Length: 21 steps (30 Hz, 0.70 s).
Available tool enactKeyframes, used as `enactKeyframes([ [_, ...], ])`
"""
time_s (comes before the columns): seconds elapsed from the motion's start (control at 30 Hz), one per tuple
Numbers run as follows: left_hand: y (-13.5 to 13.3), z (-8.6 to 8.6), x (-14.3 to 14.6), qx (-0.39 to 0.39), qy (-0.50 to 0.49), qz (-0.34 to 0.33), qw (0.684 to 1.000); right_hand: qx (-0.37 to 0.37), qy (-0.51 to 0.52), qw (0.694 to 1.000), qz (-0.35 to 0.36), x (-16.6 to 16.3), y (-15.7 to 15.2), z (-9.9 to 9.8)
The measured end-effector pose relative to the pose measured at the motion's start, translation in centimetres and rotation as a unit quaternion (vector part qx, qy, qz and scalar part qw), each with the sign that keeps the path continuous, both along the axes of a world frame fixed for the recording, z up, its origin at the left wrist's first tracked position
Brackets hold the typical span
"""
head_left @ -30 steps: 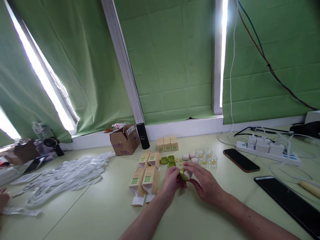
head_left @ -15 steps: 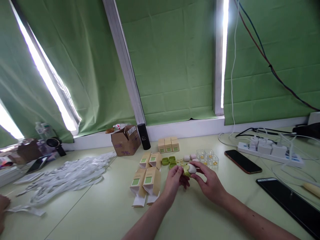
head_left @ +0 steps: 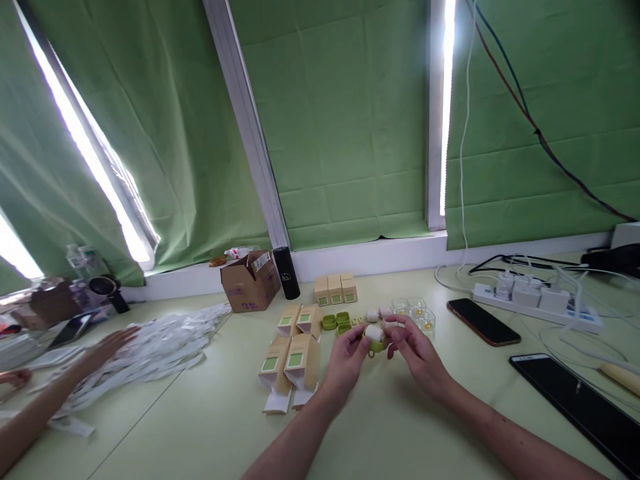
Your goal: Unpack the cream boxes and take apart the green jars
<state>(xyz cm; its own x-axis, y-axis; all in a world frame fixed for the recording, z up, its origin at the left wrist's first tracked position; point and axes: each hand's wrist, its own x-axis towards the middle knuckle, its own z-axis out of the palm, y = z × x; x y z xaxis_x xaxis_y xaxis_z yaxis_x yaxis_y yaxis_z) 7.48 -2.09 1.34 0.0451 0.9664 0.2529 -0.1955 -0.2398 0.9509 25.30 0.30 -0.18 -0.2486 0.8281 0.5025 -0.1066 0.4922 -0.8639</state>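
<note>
My left hand point(head_left: 349, 357) is closed on a small green case point(head_left: 377, 346) with a rounded white piece point(head_left: 373, 333) sitting in it. A small ring hangs from the bottom of the case. Close by on the right, my right hand point(head_left: 417, 353) has its thumb and fingers curled together at the case's edge; whatever is between them is hidden. Just beyond the hands lie several green square cups point(head_left: 343, 318), small yellowish pieces, white rounded pieces point(head_left: 372, 315) and clear containers with gold-coloured centres point(head_left: 416, 307).
Tan cartons with green labels stand left of my hands point(head_left: 302, 361) and behind point(head_left: 336, 291). A cardboard box point(head_left: 251, 283) and black cylinder point(head_left: 286, 273) are at the back. Phones point(head_left: 484, 322) and a power strip point(head_left: 537, 307) lie right. Another person's arm point(head_left: 65, 387) reaches over white strips point(head_left: 165, 343).
The case with the white piece has turned upright in my left hand. My right fingers have come off the white piece. Another person's arm has reached in from the left over the strips.
</note>
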Motion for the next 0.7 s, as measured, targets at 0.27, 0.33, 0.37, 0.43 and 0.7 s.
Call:
enactKeyframes([
  [0.27,0.02,-0.04,-0.29,-0.084,-0.175,-0.057,0.979,-0.022,0.026,0.999,0.021,0.08,0.16,0.16],
  [0.33,0.11,-0.12,-0.38,-0.086,-0.188,-0.055,0.977,-0.019,0.024,0.999,0.021,0.02,0.29,-0.18],
  [0.37,0.2,-0.18,-0.43,-0.086,-0.191,-0.054,0.976,-0.016,0.022,0.999,0.021,0.02,0.35,-0.31],
  [0.43,0.41,-0.29,-0.55,-0.082,-0.19,-0.044,0.977,-0.009,0.012,1.0,0.014,0.07,0.43,-0.44],
  [0.7,0.79,-0.2,-0.46,0.004,-0.064,0.074,0.995,0.074,-0.068,0.992,-0.076,0.41,0.19,0.11],
])
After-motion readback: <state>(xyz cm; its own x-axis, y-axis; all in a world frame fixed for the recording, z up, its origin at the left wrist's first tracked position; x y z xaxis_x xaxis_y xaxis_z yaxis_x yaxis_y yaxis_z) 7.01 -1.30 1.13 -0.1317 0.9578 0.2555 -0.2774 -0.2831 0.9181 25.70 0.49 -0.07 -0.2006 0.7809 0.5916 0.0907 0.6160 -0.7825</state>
